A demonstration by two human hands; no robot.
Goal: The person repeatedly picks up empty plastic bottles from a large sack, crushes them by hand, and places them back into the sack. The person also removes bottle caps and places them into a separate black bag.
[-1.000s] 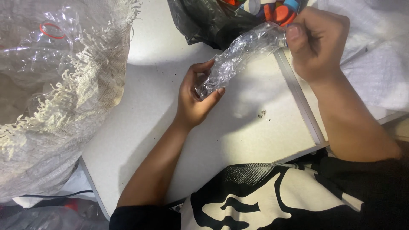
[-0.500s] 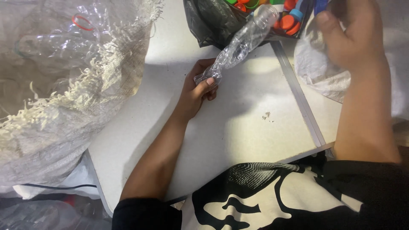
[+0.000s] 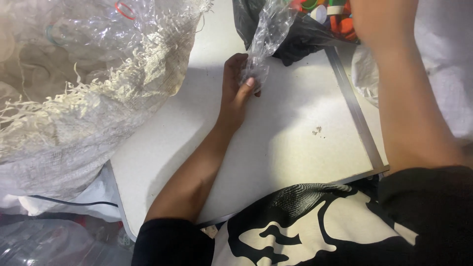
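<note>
The left hand (image 3: 235, 91) grips a crumpled clear plastic bottle (image 3: 263, 42) near the bench's (image 3: 276, 157) far edge, its upper end leaning toward a black bag (image 3: 295, 39) of coloured caps (image 3: 340, 17). The right hand is out of view past the top edge; only its forearm (image 3: 409, 98) shows.

The left hand (image 3: 235, 93) holds a crushed bottle (image 3: 263, 42) of clear, shiny, crinkly plastic. Under the grip the table (image 3: 276, 162) is smooth and matt white, with a dull metal edge. Left of the grip, a rough woven sack (image 3: 98, 108) has frayed threads.
</note>
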